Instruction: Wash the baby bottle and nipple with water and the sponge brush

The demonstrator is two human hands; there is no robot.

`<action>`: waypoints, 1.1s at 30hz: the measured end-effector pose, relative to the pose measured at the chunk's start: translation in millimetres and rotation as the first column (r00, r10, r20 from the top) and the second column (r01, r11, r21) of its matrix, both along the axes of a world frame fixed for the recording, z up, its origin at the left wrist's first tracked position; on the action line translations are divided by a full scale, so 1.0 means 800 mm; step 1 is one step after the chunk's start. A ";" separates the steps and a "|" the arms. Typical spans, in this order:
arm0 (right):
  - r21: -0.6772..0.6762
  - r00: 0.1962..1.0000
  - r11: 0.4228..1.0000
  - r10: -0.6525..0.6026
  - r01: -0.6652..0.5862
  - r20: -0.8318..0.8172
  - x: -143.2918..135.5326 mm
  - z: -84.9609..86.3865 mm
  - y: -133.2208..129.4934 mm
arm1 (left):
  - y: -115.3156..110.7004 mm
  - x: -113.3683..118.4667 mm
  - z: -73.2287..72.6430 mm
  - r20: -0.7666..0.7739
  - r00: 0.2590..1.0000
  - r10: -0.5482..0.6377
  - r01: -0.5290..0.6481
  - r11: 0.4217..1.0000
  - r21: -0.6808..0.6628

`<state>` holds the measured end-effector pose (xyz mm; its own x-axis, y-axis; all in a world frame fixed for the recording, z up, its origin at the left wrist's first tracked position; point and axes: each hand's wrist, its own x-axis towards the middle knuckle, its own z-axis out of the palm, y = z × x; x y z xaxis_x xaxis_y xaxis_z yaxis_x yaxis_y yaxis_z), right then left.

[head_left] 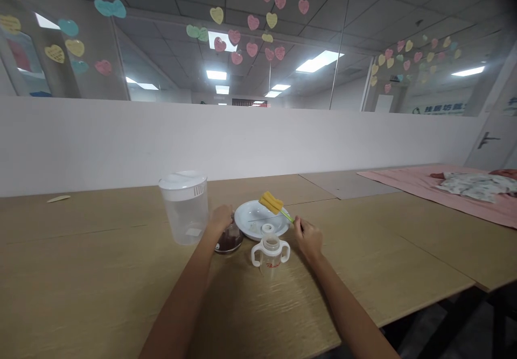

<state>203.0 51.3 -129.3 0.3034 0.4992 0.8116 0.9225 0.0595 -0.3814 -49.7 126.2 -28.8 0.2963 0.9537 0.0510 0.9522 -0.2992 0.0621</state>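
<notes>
My right hand (309, 238) is closed round the thin green handle of a bottle brush with a yellow sponge head (271, 202). The sponge is over the far side of a white basin (242, 220). My left hand (221, 218) is closed at the top of a dark brown, see-through rounded vessel or lid (229, 239); the grip itself is partly hidden. A clear baby bottle (270, 259) with two white handles stands upright and uncapped between my arms. Just behind it is a white ring-shaped piece (267, 229), at the basin's near rim.
To the left stands a clear plastic tub (183, 219) with a white lid (183, 179). A flat pale piece (58, 199) lies at the far left of the wooden table (100, 273). Pink cloth (404, 178) with patterned fabric (472, 184) covers the far right. A white wall runs behind.
</notes>
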 end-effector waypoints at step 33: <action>0.018 0.999 1.000 -0.025 0.026 -0.021 0.002 0.002 0.002 | -0.027 0.030 0.064 0.601 0.720 -0.347 0.403 0.914 0.045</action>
